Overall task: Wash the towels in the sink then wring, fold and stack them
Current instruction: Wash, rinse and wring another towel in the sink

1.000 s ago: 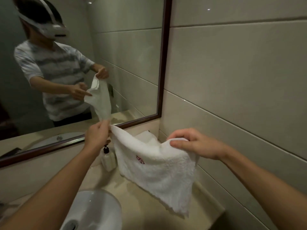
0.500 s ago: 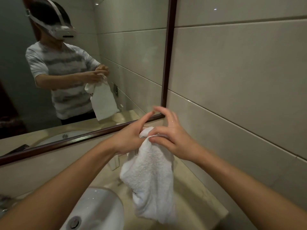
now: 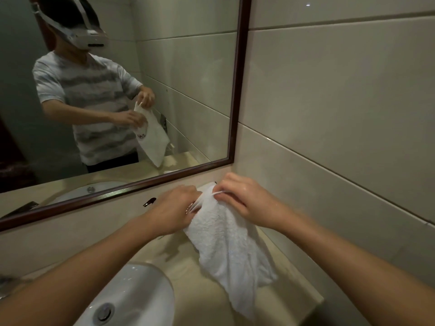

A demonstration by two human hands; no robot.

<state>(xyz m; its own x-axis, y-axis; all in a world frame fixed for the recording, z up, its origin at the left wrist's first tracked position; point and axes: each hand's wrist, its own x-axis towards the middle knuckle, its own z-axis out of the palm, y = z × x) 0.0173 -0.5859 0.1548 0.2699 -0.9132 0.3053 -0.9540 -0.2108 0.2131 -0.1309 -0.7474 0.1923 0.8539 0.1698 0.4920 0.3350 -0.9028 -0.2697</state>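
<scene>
the white towel (image 3: 226, 250) is held doubled over the counter (image 3: 188, 290), its top edge pinched by the left hand (image 3: 175, 208) and right hand (image 3: 244, 200). the towel hangs right of the sink (image 3: 131, 300), near the wall (image 3: 329, 137).

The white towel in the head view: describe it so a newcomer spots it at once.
Start at the dark-framed mirror, then drop to the beige counter right of the white sink. The white towel hangs above it, pinched at its top by left hand and right hand, the only fluffy cloth there.
</scene>
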